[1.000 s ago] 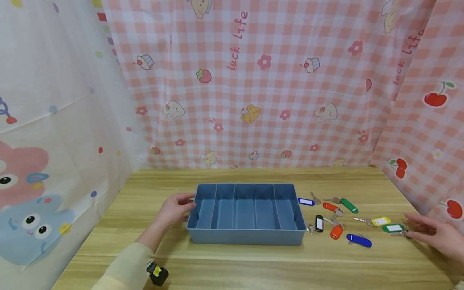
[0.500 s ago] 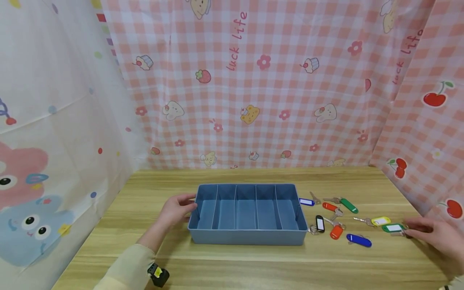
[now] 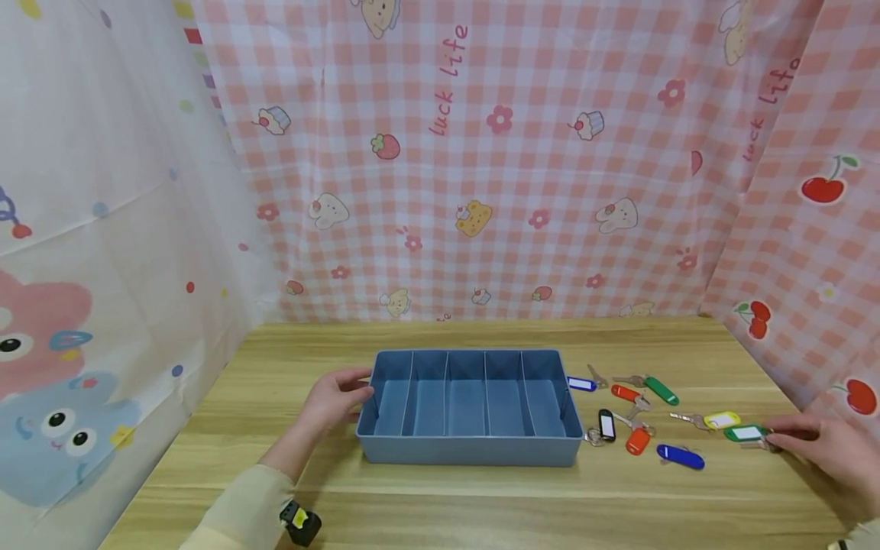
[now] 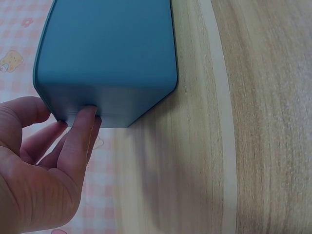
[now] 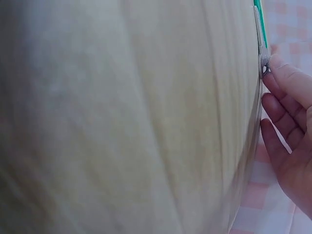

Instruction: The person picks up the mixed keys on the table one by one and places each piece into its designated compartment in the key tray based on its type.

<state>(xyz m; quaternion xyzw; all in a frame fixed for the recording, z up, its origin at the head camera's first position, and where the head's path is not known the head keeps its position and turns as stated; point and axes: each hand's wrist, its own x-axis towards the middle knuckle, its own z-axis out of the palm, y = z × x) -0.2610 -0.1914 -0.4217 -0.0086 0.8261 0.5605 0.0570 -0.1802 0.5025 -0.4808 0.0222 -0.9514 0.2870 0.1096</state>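
Observation:
A blue-grey box (image 3: 467, 451) with several compartments sits on the table. My left hand (image 3: 337, 397) rests its fingertips against the box's left end; in the left wrist view the thumb presses flat on that wall. At the far right, my right hand (image 3: 828, 451) pinches the ring end of a key with a green tag (image 3: 745, 434) between thumb and forefinger. Tag and key lie flat, as the right wrist view also shows, with the key (image 5: 263, 58) under the fingertips. Just left of it lies a key with a yellow tag (image 3: 722, 420).
Between the box and my right hand lie several more tagged keys: blue tags (image 3: 681, 457), a black tag (image 3: 606, 425), red tags (image 3: 638, 441) and another green tag (image 3: 661, 390). Patterned cloth (image 3: 502, 252) hangs behind the wooden table (image 3: 481, 504) and at both sides.
My right thumb and forefinger have closed together on the green-tagged key. The box and my left hand have shifted very slightly right.

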